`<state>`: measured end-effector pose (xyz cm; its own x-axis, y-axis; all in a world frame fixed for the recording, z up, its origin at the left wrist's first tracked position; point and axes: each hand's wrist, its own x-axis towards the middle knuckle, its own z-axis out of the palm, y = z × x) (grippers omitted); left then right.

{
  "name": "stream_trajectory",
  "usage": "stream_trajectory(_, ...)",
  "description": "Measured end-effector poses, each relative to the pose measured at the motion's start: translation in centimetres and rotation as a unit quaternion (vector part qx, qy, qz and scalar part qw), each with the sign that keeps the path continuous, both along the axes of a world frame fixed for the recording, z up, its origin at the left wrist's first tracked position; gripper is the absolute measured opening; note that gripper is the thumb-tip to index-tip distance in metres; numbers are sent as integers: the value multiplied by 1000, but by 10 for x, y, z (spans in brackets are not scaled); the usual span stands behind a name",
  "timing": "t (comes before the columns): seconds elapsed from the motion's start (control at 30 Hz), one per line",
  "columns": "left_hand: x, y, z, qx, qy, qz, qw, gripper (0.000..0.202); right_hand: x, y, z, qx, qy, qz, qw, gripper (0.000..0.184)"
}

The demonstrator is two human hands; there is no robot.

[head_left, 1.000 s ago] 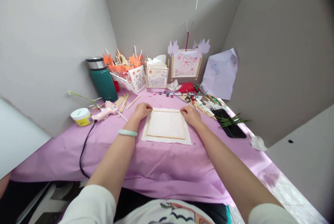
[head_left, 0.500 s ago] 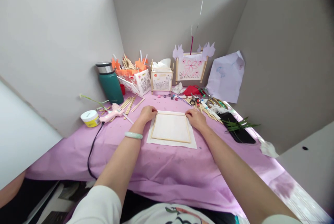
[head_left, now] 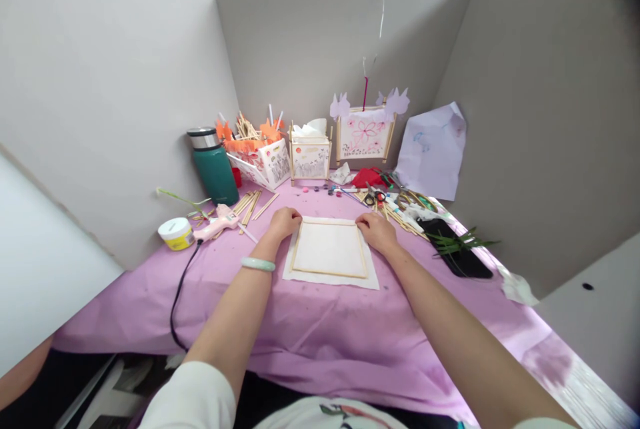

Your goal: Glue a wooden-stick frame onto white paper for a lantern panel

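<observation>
A white sheet of paper (head_left: 330, 252) lies flat on the purple cloth in front of me. Thin wooden sticks form a square frame (head_left: 327, 274) on it, with a paper margin outside. At the far left corner, my left hand (head_left: 286, 221) is closed, fingertips pinching the end of the far wooden stick (head_left: 329, 222). My right hand (head_left: 376, 229) pinches that stick's other end at the far right corner. The fingers partly hide both corners, so whether they grip the paper too is unclear. A pale green bangle (head_left: 258, 264) circles my left wrist.
Left stand a green bottle (head_left: 215, 174), a white-and-yellow tub (head_left: 176, 234) and a pink glue gun (head_left: 220, 221) with a black cord. Decorated paper boxes (head_left: 310, 159) stand at the back. Scissors (head_left: 374, 196), loose sticks and a black phone (head_left: 457, 249) under green leaves lie right.
The camera view has tilted slightly upward, so everything sits a little lower in the picture. Both hands keep their places at the frame's far corners.
</observation>
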<state>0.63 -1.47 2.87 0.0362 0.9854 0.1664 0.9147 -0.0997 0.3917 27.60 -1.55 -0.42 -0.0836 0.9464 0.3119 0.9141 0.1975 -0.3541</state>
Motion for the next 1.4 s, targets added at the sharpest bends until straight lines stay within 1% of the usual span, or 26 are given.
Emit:
stream_trajectory(0.2,-1,1,1,-11,-9,8,1000,23,1,1,-2,5,3,3,1000,21)
stream_trajectory(0.4,-4,-3,5,-7,-27,12,1000,22,2,3,-3,11,6,5,1000,21)
stream_trajectory(0.5,-3,-5,4,-6,-29,4,1000,20,1,4,-3,14,9,6,1000,21)
stream_trajectory(0.7,-2,-4,0,7,-36,-3,999,24,2,3,-5,32,19,11,999,19)
stream_trajectory(0.8,-4,-4,1,15,-42,6,999,24,2,1,-2,58,30,16,998,20)
stream_trajectory(0.87,-5,-4,3,15,-43,11,999,23,0,0,5,81,38,20,996,22)
stream_trajectory(0.9,-5,-4,3,12,-42,11,999,23,-3,1,9,92,38,31,995,23)
stream_trajectory(0.97,-5,-5,4,4,-39,9,999,22,-13,4,20,106,27,82,991,23)
stream_trajectory(1.03,-6,-5,4,-2,-37,9,999,21,-26,9,28,104,7,152,983,20)
stream_trajectory(1.1,-6,-6,4,-5,-34,10,999,21,-39,14,33,91,-11,193,977,15)
stream_trajectory(1.17,-8,-6,3,-5,-32,13,999,21,-47,16,31,84,-17,189,978,15)
stream_trajectory(1.23,-9,-6,2,-4,-31,16,999,22,-49,16,26,85,-20,167,982,18)
stream_trajectory(1.33,-9,-5,2,-6,-31,16,999,22,-44,12,17,84,-28,139,986,19)
stream_trajectory(1.4,-9,-5,3,-11,-31,13,999,21,-39,10,15,79,-39,136,987,19)
